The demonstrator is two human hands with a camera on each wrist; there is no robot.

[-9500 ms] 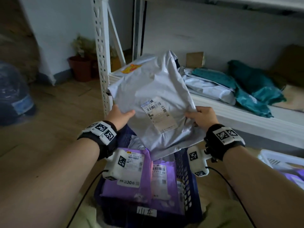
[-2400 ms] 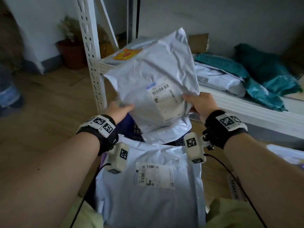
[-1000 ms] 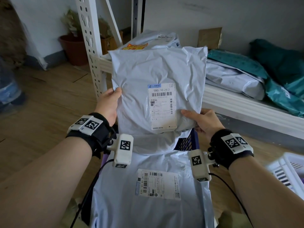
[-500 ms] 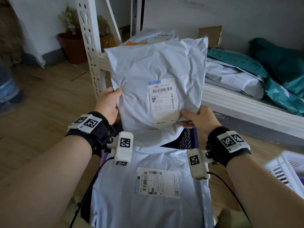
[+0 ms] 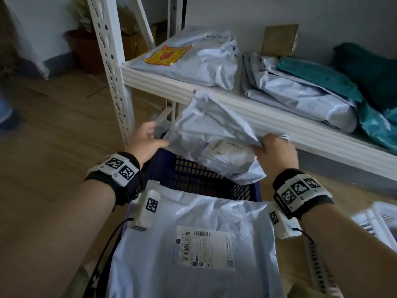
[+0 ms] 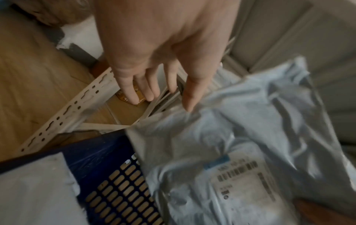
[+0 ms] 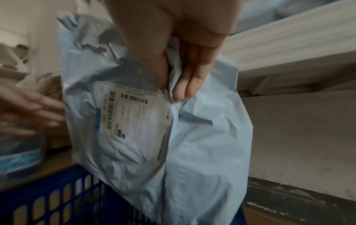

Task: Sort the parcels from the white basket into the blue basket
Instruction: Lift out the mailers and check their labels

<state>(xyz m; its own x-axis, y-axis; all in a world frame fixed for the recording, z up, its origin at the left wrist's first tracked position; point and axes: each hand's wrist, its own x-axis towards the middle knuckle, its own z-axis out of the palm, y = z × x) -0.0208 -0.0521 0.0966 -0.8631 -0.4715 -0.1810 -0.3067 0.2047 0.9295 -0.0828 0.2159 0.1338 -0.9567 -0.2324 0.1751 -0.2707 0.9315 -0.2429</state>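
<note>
Wooden flooring [image 5: 53, 125] runs under everything, and nearest the person sits the blue basket [image 5: 193, 175], its latticed far wall showing. A large grey parcel [image 5: 193, 254] lies flat across its top, label up, hiding whatever is beneath it; what else the basket holds cannot be told.

Just beyond, a second grey parcel, the mailer [image 5: 214, 138], hangs tilted over the basket's far rim, label facing up and toward the person. The right hand [image 5: 277, 151] is clamped on the mailer's right edge, thumb and fingers [image 7: 185, 85] pinching a fold of the plastic, so it seems to carry most of the weight. The left hand [image 5: 146, 140] is spread, fingers straight, with only the thumb near or brushing the mailer's left edge; it grips nothing. That reads as a one-handed lowering, probably to lay the mailer on the stack with its label readable.

At the lower right edge of the head view, a corner of the white basket [image 5: 378, 218] shows; its contents are barely visible.

Farther back stands a white shelf [image 5: 214, 93], carrying more grey bags [image 5: 193, 61], teal bags [image 5: 322, 76] and a small brown box [image 5: 279, 39]. A potted plant [image 5: 81, 44] stands by the wall behind.
</note>
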